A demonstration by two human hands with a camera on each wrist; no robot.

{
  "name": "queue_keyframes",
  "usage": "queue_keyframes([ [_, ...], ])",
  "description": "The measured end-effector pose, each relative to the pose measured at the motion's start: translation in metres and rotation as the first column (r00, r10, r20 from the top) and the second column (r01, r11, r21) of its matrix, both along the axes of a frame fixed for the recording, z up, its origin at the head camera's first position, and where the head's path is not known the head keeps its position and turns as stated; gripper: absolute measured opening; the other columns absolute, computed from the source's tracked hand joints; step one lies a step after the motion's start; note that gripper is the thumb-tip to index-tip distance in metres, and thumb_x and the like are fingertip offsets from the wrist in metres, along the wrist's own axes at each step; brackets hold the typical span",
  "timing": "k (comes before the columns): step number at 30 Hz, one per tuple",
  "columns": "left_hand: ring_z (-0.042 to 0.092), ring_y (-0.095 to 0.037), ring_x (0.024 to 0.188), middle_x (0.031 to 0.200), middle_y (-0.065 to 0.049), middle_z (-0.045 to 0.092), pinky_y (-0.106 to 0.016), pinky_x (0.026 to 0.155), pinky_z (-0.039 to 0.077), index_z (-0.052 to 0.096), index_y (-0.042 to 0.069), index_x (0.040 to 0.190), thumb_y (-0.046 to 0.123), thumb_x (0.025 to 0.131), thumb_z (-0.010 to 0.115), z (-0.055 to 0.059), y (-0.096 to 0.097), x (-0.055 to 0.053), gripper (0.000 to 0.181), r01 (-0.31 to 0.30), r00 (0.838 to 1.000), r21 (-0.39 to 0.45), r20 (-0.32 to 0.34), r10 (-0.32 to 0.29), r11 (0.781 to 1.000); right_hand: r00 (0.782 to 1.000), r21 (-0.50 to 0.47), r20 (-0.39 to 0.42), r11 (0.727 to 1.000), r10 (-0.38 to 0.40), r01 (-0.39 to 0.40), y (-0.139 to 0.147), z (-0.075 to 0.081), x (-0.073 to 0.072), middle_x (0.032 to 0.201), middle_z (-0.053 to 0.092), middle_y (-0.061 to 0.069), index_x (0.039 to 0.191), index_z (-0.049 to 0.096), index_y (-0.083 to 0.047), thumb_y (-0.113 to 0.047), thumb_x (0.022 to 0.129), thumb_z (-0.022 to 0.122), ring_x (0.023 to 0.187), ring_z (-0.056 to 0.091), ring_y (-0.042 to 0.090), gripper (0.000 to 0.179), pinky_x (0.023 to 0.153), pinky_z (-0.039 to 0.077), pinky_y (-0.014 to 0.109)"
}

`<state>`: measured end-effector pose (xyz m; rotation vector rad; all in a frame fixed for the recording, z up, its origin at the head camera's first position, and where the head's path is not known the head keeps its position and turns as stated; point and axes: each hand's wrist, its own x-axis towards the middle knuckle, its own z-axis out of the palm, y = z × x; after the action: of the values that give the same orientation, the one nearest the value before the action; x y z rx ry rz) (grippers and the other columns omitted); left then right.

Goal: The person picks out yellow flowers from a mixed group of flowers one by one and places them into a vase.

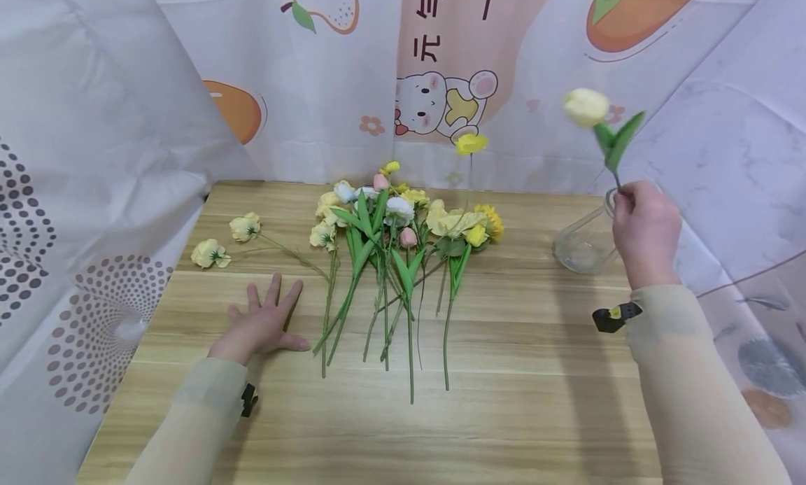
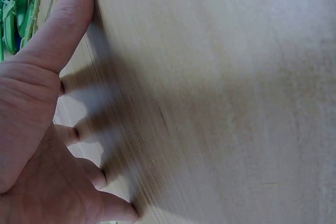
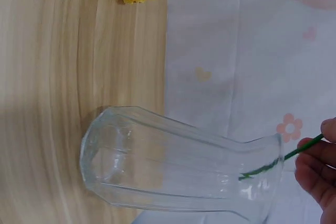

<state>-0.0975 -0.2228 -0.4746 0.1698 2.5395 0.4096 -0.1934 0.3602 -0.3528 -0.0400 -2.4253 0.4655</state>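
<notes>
My right hand (image 1: 647,226) pinches the green stem of a pale yellow tulip (image 1: 585,107) above the clear glass vase (image 1: 582,247) at the table's right side. In the right wrist view the lower end of the stem (image 3: 260,170) is inside the mouth of the vase (image 3: 173,166), and the fingers (image 3: 315,169) are just outside the rim. My left hand (image 1: 261,322) rests on the table with its fingers spread, holding nothing. It lies left of a bunch of artificial flowers (image 1: 399,211), its thumb near their stems.
Two cream flowers (image 1: 244,227) lie at the left, above the left hand. A yellow sunflower (image 1: 490,222) is on the right of the bunch. Behind the wooden table (image 1: 516,415) hangs a printed curtain (image 1: 327,107).
</notes>
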Motion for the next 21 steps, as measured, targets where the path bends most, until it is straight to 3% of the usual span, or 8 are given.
queue_keyframes([
  [5,-0.015,-0.069,0.141,0.166,-0.026,-0.02,-0.091,0.098,-0.001,0.003,0.018,0.166,0.064,0.076,0.079,0.0,0.0,0.0,0.126,0.001,1.0,-0.003,0.001,-0.001,1.0,0.988,-0.067,0.129,0.994,-0.081,0.09,0.009,-0.005,0.001,0.103,0.068,0.035,0.113,0.065,0.009,-0.014,0.105,0.055,0.094,0.057,0.053,0.027,0.09,0.04,0.062],
  [12,-0.015,-0.07,0.14,0.166,-0.027,-0.019,-0.091,0.097,-0.002,0.005,0.017,0.166,0.065,0.075,0.079,-0.001,0.001,-0.001,0.127,0.0,1.0,-0.009,-0.003,0.0,1.0,0.928,-0.118,0.346,0.975,-0.135,0.186,0.02,-0.006,0.002,0.113,0.064,0.038,0.121,0.062,0.012,-0.03,0.109,0.04,0.114,0.05,0.056,0.049,0.11,0.029,0.062],
  [15,-0.015,-0.07,0.14,0.166,-0.027,-0.019,-0.091,0.097,-0.002,0.005,0.017,0.166,0.065,0.074,0.079,-0.001,0.001,0.0,0.127,0.0,1.0,-0.009,-0.004,0.0,1.0,0.923,-0.092,0.352,0.976,-0.153,0.196,0.025,-0.006,0.001,0.105,0.065,0.038,0.112,0.065,0.014,-0.032,0.109,0.037,0.109,0.049,0.055,0.054,0.114,0.023,0.062],
  [21,-0.016,-0.069,0.14,0.166,-0.026,-0.02,-0.091,0.098,-0.004,0.004,0.018,0.166,0.065,0.075,0.079,-0.002,0.001,0.0,0.127,-0.005,1.0,-0.003,0.001,0.005,1.0,0.927,-0.01,0.322,0.978,-0.194,0.208,0.032,-0.007,0.001,0.103,0.064,0.038,0.105,0.067,0.015,-0.03,0.109,0.035,0.096,0.05,0.052,0.056,0.109,0.025,0.062],
])
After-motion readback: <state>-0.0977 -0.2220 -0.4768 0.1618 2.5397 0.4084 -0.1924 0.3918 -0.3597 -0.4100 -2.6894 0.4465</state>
